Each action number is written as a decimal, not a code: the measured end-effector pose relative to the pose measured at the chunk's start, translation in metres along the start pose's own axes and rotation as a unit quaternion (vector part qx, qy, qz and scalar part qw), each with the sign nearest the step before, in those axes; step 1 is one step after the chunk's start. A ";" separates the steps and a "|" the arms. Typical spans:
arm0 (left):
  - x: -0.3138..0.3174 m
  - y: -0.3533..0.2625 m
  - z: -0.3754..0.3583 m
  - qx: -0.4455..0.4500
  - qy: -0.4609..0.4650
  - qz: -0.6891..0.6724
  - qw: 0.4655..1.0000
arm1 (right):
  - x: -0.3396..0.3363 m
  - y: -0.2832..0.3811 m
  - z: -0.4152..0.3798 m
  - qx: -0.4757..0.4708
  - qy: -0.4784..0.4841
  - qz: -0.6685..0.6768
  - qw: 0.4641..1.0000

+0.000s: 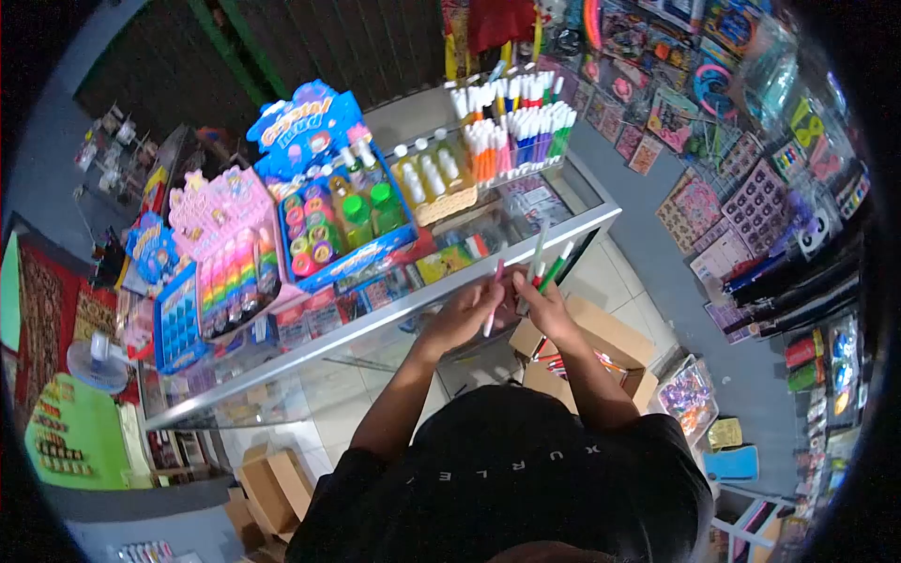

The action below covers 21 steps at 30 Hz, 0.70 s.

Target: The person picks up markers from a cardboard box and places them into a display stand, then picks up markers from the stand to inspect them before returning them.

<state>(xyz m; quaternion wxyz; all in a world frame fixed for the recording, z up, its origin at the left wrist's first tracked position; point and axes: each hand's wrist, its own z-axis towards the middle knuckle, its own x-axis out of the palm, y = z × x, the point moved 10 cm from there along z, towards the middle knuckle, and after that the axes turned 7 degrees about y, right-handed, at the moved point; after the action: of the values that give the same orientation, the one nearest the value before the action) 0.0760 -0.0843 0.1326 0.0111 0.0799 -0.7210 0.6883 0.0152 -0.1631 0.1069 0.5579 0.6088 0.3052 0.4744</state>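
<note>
Above the front edge of a glass display counter, both of my hands are close together. My left hand is closed around a white marker with a pink end, held almost upright. In my right hand is a small bunch of markers, including a green marker with a white end and a red one partly covered by the fingers. A paler, slim piece sticks up beside them. Below my right forearm stands an open cardboard box with more red and white markers inside.
On the counter stand a rack of colourful markers, a tray of bottles, a blue display box and a pink display box. Packaged goods hang along the right wall. Another cardboard box lies at lower left.
</note>
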 end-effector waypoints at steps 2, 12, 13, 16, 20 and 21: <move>-0.014 0.024 -0.011 -0.032 -0.001 0.066 0.997 | 0.019 -0.004 0.009 0.043 0.016 0.053 0.998; -0.089 0.028 -0.063 0.107 -0.186 -0.082 0.973 | 0.054 -0.016 0.031 0.122 0.143 -0.119 0.975; -0.082 0.012 -0.065 0.112 -0.173 -0.076 0.976 | 0.061 -0.026 0.029 0.148 0.169 -0.114 0.968; -0.062 -0.003 -0.066 0.151 -0.113 -0.036 0.981 | 0.094 -0.043 0.017 0.227 0.234 -0.115 0.938; -0.069 0.032 -0.068 0.015 -0.151 -0.089 0.984 | 0.118 -0.068 0.010 0.270 0.279 -0.038 0.921; -0.071 0.033 -0.069 0.026 -0.165 -0.101 0.981 | 0.122 -0.068 0.009 0.273 0.284 -0.008 0.919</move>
<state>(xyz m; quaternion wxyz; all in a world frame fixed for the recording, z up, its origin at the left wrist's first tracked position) 0.1355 -0.0069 0.0949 -0.0407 0.2656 -0.6826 0.6796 0.0782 -0.0432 0.0706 0.2636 0.5746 0.5737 0.5208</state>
